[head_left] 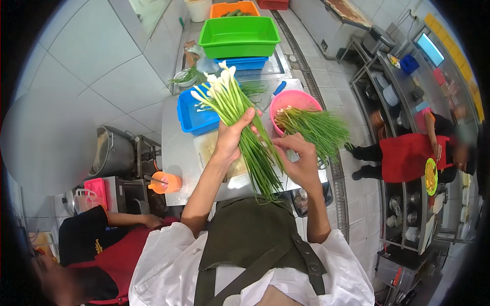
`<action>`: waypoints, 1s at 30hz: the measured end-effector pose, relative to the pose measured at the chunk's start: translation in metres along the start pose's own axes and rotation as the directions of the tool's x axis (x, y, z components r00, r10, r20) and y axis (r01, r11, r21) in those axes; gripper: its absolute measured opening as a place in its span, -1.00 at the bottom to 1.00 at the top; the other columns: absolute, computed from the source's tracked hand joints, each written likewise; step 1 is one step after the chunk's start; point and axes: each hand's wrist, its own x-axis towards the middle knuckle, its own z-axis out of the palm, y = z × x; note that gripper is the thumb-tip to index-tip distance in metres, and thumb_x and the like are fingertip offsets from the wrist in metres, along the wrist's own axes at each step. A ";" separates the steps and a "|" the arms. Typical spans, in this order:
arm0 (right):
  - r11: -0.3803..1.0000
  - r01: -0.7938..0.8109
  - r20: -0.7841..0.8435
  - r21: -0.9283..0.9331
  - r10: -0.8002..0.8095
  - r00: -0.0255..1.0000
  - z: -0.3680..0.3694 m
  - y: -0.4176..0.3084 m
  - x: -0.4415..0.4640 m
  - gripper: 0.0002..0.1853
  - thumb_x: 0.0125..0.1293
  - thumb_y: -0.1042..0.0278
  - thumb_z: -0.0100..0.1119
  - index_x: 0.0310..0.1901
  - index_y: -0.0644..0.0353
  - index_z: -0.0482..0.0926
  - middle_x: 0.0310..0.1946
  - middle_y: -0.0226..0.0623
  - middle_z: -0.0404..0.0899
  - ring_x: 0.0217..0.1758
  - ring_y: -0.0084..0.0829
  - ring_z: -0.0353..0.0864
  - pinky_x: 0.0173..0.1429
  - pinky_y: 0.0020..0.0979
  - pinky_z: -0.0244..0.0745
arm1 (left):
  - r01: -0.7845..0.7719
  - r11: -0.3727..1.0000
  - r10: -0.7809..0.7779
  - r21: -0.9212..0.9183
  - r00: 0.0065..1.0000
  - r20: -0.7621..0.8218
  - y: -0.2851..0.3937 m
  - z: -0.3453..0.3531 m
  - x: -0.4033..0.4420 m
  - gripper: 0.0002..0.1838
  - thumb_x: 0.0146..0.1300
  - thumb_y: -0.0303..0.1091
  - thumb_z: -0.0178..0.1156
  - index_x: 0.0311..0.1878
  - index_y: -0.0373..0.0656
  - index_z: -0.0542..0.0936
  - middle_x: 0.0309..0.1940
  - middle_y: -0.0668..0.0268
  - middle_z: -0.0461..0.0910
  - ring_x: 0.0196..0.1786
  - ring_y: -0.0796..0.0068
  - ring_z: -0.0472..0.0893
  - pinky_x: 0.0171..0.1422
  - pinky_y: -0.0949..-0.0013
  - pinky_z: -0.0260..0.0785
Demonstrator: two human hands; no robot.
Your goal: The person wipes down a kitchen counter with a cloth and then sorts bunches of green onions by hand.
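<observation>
My left hand (pixel 232 136) is wrapped round a thick bunch of green onions (pixel 235 102), white bulbs pointing up and away, green leaves hanging toward my apron. At the right edge of the bunch, my right hand (pixel 296 157) has its thumb and forefinger pinched at the leaves; what lies between the fingertips is too small to tell. Beyond the hands, a blue tray (pixel 190 116) stands on the left of the metal table (pixel 176 153). More green onions (pixel 311 127) lean out of a pink bowl (pixel 293 98) on the right. A partly hidden cutting board (pixel 206 145) lies under the bunch.
A blue-handled knife (pixel 278 88) lies beside the pink bowl. Behind stands a green tub (pixel 240 38). An orange cup (pixel 166 182) sits at the table's left edge. One person (pixel 112 245) is close on the left; another (pixel 408 155) stands at right by shelves, holding a plate (pixel 431 177).
</observation>
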 end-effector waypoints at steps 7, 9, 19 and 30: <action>0.975 -0.198 0.045 0.098 0.194 0.980 0.012 0.022 -0.014 -0.89 0.21 0.55 0.24 -0.23 0.31 0.65 -0.37 -0.31 0.65 -0.33 -0.49 0.51 -0.19 -0.44 0.38 | -0.067 0.947 0.060 0.315 0.998 0.030 -0.010 -0.012 0.005 -0.89 0.20 -0.40 0.34 -0.31 -0.22 0.62 -0.45 0.36 0.63 -0.49 0.62 0.54 -0.45 0.49 0.40; 0.984 -0.154 0.115 0.087 0.143 0.983 0.012 0.019 -0.012 -0.92 0.18 0.61 0.19 -0.28 0.32 0.62 -0.38 -0.29 0.64 -0.34 -0.43 0.48 -0.18 -0.44 0.35 | -0.075 0.941 0.081 0.331 0.997 -0.005 -0.024 -0.014 0.007 -0.89 0.20 -0.42 0.31 -0.26 -0.22 0.61 -0.46 0.35 0.63 -0.54 0.62 0.52 -0.46 0.49 0.39; 0.719 -0.615 0.545 0.324 0.389 0.742 -0.065 0.028 -0.088 -0.96 0.16 0.60 0.21 -0.37 0.38 0.64 -0.46 -0.25 0.62 -0.38 -0.48 0.54 -0.19 -0.44 0.44 | 0.209 0.970 -0.235 -0.127 0.939 -0.253 -0.045 -0.064 0.017 -0.77 0.21 -0.26 0.34 -0.14 -0.13 0.60 -0.46 0.44 0.53 -0.49 0.60 0.51 -0.40 0.48 0.42; 0.376 -0.675 -0.107 -0.634 0.823 0.558 -0.117 0.209 -0.321 -0.56 0.37 0.36 0.09 0.25 0.32 0.38 -0.32 -0.33 0.53 -0.30 -0.45 0.46 -0.18 -0.41 0.42 | 0.154 0.948 -0.205 -0.277 0.965 -0.165 -0.021 -0.073 0.034 -0.79 0.27 -0.27 0.29 -0.17 -0.20 0.58 -0.36 0.41 0.55 -0.49 0.69 0.48 -0.42 0.52 0.44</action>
